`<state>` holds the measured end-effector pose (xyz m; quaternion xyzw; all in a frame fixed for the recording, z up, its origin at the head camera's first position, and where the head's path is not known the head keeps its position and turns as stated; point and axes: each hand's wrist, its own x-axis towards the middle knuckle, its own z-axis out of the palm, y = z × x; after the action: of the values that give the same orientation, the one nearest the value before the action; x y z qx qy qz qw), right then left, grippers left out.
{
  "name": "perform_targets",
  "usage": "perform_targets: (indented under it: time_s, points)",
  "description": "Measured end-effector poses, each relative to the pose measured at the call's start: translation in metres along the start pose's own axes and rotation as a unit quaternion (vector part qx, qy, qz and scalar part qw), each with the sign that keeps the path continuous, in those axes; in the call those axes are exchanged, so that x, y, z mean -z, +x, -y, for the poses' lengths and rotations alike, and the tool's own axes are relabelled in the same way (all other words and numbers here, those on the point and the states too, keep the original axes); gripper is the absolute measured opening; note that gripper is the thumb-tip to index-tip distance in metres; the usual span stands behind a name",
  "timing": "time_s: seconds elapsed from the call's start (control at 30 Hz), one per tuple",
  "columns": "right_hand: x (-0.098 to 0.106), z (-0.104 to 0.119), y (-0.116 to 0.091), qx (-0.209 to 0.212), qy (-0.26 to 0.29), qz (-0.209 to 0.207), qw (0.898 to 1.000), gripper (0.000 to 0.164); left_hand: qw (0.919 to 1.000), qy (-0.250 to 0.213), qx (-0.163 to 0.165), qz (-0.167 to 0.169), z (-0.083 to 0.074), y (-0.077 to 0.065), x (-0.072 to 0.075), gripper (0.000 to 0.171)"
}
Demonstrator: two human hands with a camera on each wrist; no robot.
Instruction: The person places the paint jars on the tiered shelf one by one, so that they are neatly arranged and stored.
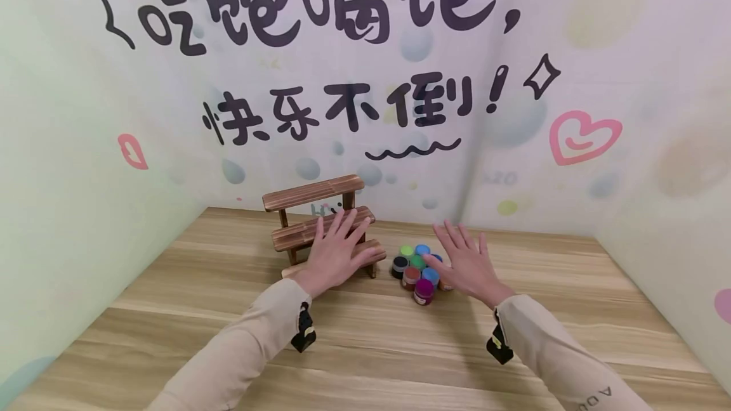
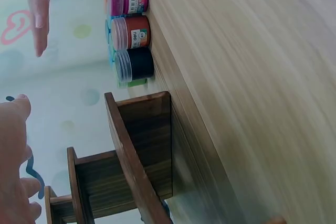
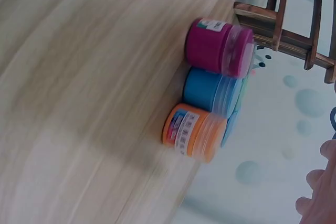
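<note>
My left hand point(image 1: 334, 255) hovers with fingers spread in front of a three-step wooden display stand point(image 1: 314, 193), overlapping it in the head view; it grips nothing. To the right, my right hand point(image 1: 469, 268) is held out flat, fingers apart, by a cluster of small paint jars, and partly hides them. Among these stand a purple jar point(image 1: 424, 292), a red-brown jar point(image 1: 410, 278), a black jar point(image 1: 399, 266) and green and blue ones. The right wrist view also shows an orange jar point(image 3: 192, 132) beside a blue jar point(image 3: 202, 91). All have clear-sided lids.
The stand and jars are on a wood-grain table point(image 1: 365, 360). Behind it hangs a pale printed cloth point(image 1: 274, 68) with dark writing, and similar pale walls rise at both sides. Each wrist wears a black strap device point(image 1: 304, 328).
</note>
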<state>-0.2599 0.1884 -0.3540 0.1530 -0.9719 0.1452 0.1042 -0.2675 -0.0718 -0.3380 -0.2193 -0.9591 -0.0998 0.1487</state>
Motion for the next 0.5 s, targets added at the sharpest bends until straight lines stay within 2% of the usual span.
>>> perform_targets:
  time_s: [0.2,0.5]
  points:
    - [0.000,-0.005,-0.002,0.002,-0.001,0.003,1.000,0.072,0.9996,0.013,-0.023,-0.013,0.015,-0.012,0.008,0.057]
    - [-0.001,-0.017,-0.005,0.022,0.022,-0.010,0.999,0.070,0.9987,0.013,-0.023,-0.044,0.042,-0.033,0.022,0.059]
